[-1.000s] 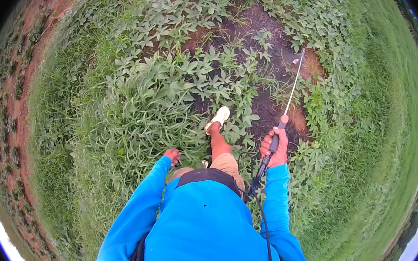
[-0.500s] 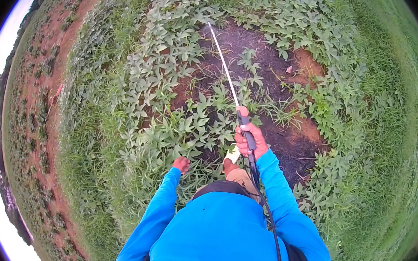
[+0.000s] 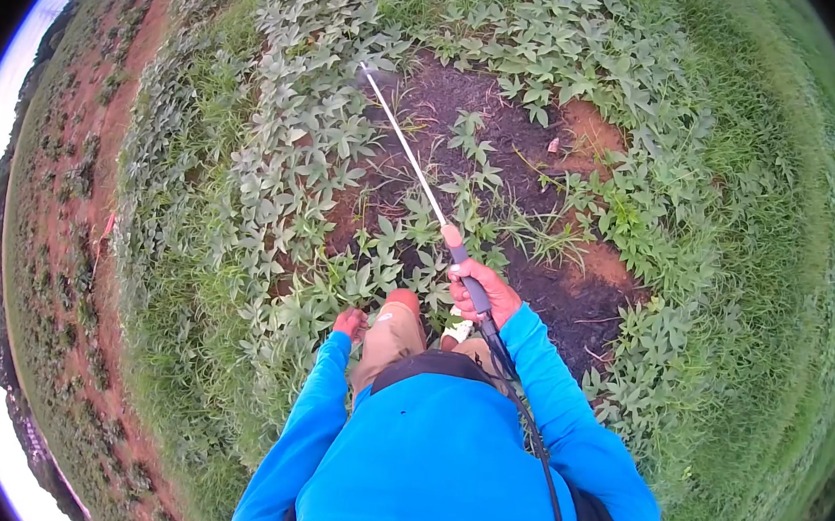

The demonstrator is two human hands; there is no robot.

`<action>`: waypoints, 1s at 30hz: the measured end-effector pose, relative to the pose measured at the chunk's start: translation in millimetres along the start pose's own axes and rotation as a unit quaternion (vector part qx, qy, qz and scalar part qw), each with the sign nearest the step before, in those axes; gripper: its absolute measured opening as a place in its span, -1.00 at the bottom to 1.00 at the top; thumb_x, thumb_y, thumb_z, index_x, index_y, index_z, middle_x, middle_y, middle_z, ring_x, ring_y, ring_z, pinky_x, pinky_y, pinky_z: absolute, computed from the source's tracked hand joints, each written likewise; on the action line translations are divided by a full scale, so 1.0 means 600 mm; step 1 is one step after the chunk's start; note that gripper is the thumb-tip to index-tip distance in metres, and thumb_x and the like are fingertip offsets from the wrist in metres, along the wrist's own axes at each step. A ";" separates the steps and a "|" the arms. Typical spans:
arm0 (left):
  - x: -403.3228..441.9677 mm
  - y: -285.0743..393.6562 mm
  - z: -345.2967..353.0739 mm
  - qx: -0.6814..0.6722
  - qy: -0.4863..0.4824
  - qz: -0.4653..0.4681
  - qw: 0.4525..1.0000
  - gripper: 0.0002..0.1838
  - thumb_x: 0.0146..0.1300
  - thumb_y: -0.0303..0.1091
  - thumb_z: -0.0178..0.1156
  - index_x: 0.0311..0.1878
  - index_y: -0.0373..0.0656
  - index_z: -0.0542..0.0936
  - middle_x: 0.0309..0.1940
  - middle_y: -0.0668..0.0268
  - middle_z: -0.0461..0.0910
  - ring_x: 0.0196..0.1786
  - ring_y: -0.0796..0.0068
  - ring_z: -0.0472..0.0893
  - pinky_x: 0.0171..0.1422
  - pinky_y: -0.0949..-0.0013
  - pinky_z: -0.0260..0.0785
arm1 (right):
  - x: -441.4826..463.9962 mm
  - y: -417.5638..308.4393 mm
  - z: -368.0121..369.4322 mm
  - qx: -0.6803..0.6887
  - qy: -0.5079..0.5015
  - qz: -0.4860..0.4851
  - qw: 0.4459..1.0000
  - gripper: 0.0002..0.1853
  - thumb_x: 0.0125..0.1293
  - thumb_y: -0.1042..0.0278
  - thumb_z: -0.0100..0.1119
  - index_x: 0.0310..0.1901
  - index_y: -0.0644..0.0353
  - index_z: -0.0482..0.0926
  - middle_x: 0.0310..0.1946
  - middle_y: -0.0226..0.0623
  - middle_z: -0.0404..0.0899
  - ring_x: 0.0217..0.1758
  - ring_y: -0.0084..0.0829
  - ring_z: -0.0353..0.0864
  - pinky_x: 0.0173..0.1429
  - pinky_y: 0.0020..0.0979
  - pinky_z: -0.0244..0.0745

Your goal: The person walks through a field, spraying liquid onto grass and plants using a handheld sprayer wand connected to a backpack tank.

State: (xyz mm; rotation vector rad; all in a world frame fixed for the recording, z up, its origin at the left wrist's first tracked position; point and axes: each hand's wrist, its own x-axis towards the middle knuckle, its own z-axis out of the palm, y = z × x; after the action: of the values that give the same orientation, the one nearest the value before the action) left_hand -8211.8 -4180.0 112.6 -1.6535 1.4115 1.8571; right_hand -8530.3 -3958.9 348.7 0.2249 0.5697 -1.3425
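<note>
My right hand [image 3: 485,292] is wrapped round the dark handle of a spray wand [image 3: 408,149]. The wand's thin pale tube points up and to the left, its tip over leafy plants at the edge of dark soil, with a faint mist there. From the handle a black hose [image 3: 538,443] runs back along my right side. My left hand [image 3: 351,323] hangs low beside my left thigh, above the leaves, fingers curled; whether anything is inside them is too small to tell.
Broad-leaved plants [image 3: 295,118] and tall grass [image 3: 751,242] surround a patch of dark soil [image 3: 492,117]. A small pinkish object [image 3: 553,145] lies on it. Reddish ground with rows of plants stretches along the far left. My light shoe [image 3: 458,331] shows below my right hand.
The wand has swung from pointing up on the right to pointing up-left, my right hand moving left with it. My left knee has come forward into view, and the view has turned.
</note>
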 end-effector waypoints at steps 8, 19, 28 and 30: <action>-0.006 0.032 0.007 0.062 0.035 0.014 0.997 -0.64 0.12 -0.04 0.02 -0.23 -0.14 0.52 -0.47 0.29 0.54 -0.55 0.41 0.48 -0.58 0.34 0.30 | -0.082 -0.037 -0.081 0.071 0.198 -0.162 0.964 -0.76 0.19 0.16 0.17 -0.35 0.05 0.33 -0.63 -0.46 0.28 -0.71 -0.65 0.25 -0.76 -0.61 0.14; 0.178 0.188 0.069 -0.001 -0.094 -0.035 0.995 -0.80 0.18 -0.22 0.02 -0.25 -0.13 0.47 -0.51 0.35 0.46 -0.65 0.52 0.37 -0.67 0.45 0.15 | -0.083 -0.348 -0.105 0.053 0.234 -0.311 0.919 -0.77 0.18 0.13 0.15 -0.45 0.02 0.35 -0.71 -0.55 0.21 -0.81 -0.66 0.13 -0.80 -0.59 0.09; 0.284 0.368 0.083 -0.006 -0.097 0.050 0.994 -0.65 0.26 -0.07 0.00 -0.19 -0.19 0.50 -0.49 0.29 0.50 -0.65 0.54 0.42 -0.70 0.47 0.16 | 0.043 -0.534 -0.034 0.019 0.216 -0.295 0.931 -0.74 0.23 0.12 0.07 -0.41 0.14 0.39 -0.69 -0.49 0.23 -0.79 -0.64 0.18 -0.79 -0.57 0.16; 0.312 0.382 0.067 -0.004 -0.116 0.044 0.992 -0.66 0.26 -0.09 -0.01 -0.20 -0.20 0.50 -0.51 0.28 0.50 -0.67 0.54 0.41 -0.70 0.47 0.16 | 0.069 -0.540 -0.026 0.043 0.188 -0.250 0.949 -0.75 0.23 0.12 0.05 -0.36 0.13 0.38 -0.66 -0.48 0.23 -0.79 -0.63 0.14 -0.77 -0.58 0.13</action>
State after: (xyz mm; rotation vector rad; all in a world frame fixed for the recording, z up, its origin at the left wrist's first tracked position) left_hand -8462.9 -4329.8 50.9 -1.3463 1.3995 2.0308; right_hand -8840.4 -4061.3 368.6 0.4340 0.9310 -1.8367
